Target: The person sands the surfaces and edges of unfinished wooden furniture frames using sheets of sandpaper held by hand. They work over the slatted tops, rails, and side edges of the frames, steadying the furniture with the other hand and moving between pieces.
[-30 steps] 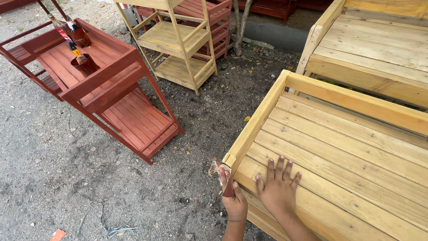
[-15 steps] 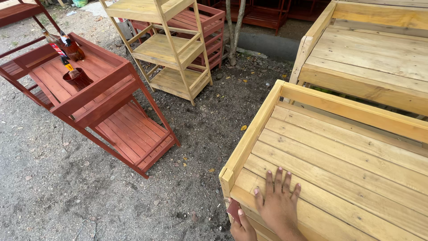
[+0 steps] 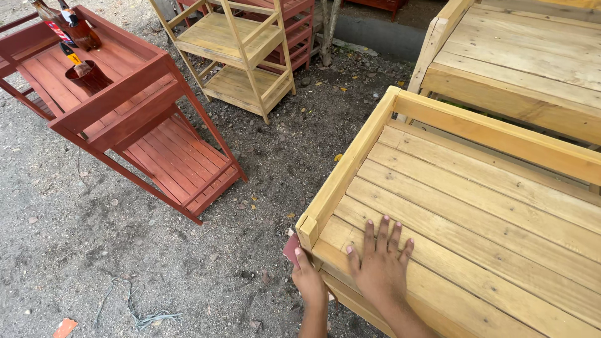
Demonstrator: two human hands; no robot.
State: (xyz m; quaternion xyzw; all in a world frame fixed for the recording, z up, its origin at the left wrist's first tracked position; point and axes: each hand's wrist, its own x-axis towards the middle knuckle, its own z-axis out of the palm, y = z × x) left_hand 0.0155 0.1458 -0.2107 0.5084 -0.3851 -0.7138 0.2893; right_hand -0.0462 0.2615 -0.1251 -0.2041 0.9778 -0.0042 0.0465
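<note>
My right hand [image 3: 379,266] lies flat, fingers spread, on the slatted top of a bare yellow wooden rack [image 3: 476,200] at the lower right. My left hand [image 3: 308,280] is just off the rack's near corner post, closed around a small reddish piece of sandpaper [image 3: 291,248] pressed against the outer side of that corner. Most of the sandpaper is hidden by my fingers and the post.
A red-painted slatted rack [image 3: 144,138] stands at the left with bottles and a small pot [image 3: 87,75] on its top shelf. An unpainted shelf unit [image 3: 244,56] stands behind it, another bare wooden rack [image 3: 532,56] at top right. Gravel ground with a loose wire [image 3: 141,313].
The view has shifted so the rack's corner sits higher in frame. My left hand with the sandpaper has slid along the corner post; my right hand stays flat on the slats.
</note>
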